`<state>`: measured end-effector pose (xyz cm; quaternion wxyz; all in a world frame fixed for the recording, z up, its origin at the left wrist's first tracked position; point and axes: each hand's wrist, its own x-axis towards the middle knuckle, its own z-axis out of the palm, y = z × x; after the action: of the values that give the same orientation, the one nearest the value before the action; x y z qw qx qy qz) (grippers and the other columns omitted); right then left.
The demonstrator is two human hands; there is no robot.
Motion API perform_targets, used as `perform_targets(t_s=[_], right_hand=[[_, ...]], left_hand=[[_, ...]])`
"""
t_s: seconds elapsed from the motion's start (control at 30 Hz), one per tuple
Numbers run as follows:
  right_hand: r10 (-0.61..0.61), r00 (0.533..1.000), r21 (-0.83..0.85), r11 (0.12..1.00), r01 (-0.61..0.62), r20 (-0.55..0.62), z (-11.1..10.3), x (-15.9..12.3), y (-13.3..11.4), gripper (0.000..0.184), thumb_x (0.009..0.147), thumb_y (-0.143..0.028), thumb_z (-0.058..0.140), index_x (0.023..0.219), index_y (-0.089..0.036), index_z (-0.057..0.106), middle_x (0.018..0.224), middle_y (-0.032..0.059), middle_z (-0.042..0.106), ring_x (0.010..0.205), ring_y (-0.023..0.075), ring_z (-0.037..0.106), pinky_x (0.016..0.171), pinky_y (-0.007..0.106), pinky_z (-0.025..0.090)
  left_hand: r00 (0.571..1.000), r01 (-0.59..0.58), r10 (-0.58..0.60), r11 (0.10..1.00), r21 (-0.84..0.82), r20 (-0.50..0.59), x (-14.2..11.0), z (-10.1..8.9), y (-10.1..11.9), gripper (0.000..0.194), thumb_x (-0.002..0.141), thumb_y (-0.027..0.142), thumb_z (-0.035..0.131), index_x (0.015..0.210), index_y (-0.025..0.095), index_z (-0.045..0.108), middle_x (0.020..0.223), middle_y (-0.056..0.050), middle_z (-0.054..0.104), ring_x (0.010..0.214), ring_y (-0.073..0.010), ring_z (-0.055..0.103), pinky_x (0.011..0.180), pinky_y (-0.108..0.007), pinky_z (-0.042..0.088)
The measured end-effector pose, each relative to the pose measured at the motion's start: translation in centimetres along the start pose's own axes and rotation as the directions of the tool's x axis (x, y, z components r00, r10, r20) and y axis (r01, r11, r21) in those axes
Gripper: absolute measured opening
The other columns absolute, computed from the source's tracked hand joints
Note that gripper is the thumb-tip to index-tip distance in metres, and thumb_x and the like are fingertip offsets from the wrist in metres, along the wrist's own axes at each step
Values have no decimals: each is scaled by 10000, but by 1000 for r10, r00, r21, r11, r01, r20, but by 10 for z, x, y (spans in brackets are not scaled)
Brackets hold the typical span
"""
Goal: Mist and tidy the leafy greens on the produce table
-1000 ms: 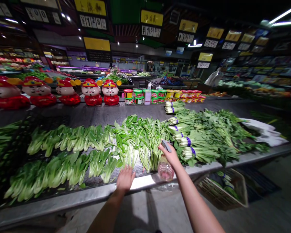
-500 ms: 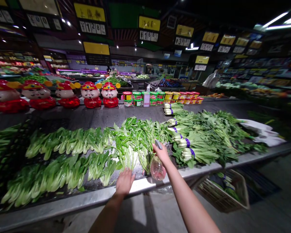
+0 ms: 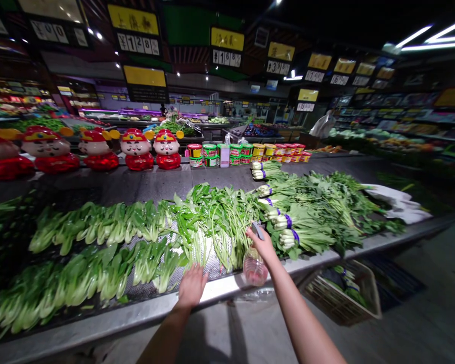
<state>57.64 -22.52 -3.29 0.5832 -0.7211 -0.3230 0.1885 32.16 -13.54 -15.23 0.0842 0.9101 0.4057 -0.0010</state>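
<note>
My right hand (image 3: 263,243) is wrapped round the neck of a clear spray bottle (image 3: 255,268) with a grey head and a little pinkish liquid low inside. The bottle is over the front edge of the vegetable stand. My left hand (image 3: 193,284) lies flat, fingers stretched out, at the stand's metal edge (image 3: 220,289), just below the stems of loose leafy greens (image 3: 216,215). Left of these greens lie two rows of bok choy (image 3: 117,220). To the right are bundles of greens with white stems (image 3: 288,237), tied with purple bands.
Red figurine jars (image 3: 167,149) and small stacked tubs (image 3: 235,153) line the back of the stand. A white cloth or bag (image 3: 396,199) lies at its right end. Under the edge stands a crate (image 3: 341,298) holding greens. Price signs (image 3: 226,48) hang overhead.
My right hand has moved slightly right with the spray bottle, away from the left hand. The left hand stays at the edge. The whole view has shifted a little.
</note>
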Motion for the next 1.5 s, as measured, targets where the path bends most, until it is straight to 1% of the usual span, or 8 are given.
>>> perform_targets(t_s=[0.23,0.4,0.53,0.77,0.9,1.2,1.33,1.5], right_hand=[[54,998,24,998,-54,-10,-20,-2,-4,534,704,-623,674,986,-171,708,874,84,714,784,249,661,555,306,524],[74,997,16,997,-73,-33,-25,2,2,531,703,-624,665,984,-175,704,849,86,711,758,244,663,540,303,517],[55,997,-2,998,-55,-46,-29,4,7,507,696,-633,649,905,-173,693,785,83,689,713,239,641,525,315,510],[41,997,-11,999,-42,-63,-37,0,15,486,721,-629,613,859,-166,667,600,14,572,559,178,545,510,296,452],[14,998,-60,998,-17,-54,-39,-3,15,520,739,-655,582,873,-161,672,630,19,588,566,178,544,545,310,459],[-31,999,-119,993,26,-40,-37,8,5,535,731,-663,592,917,-170,687,813,77,690,737,236,627,619,338,507],[-69,997,-112,991,72,36,-29,15,-4,519,754,-630,595,951,-161,698,850,87,698,781,240,631,619,332,512],[-92,986,-129,985,110,141,-11,26,-17,507,778,-598,574,991,-158,706,777,68,680,713,216,609,572,312,502]], left_hand=[[996,65,-60,993,-97,59,6,-9,4,589,997,405,229,1404,85,508,1493,-134,479,1439,-276,350,1190,-456,288],[998,21,-13,991,-130,62,13,-17,22,569,993,393,239,1401,104,511,1510,-132,459,1452,-267,323,1204,-450,253],[995,-37,49,991,-128,91,16,-13,34,568,987,407,257,1429,133,485,1550,-120,393,1475,-259,265,1220,-461,208],[990,-50,61,995,-92,127,18,-3,34,578,991,444,251,1394,142,535,1535,-121,416,1460,-270,301,1202,-469,260],[989,-48,60,995,-84,138,18,-4,34,572,991,434,257,1390,138,538,1526,-115,436,1455,-271,313,1197,-469,273],[987,-55,62,997,-54,146,16,-4,35,596,994,446,214,1396,146,537,1514,-107,455,1446,-257,337,1196,-418,283],[987,-45,52,998,-52,150,15,-5,35,600,994,445,209,1396,143,536,1518,-102,452,1449,-252,332,1197,-412,279],[987,-32,45,996,-83,156,16,-4,34,594,990,456,218,1397,163,536,1520,-93,451,1452,-252,326,1198,-432,276]])
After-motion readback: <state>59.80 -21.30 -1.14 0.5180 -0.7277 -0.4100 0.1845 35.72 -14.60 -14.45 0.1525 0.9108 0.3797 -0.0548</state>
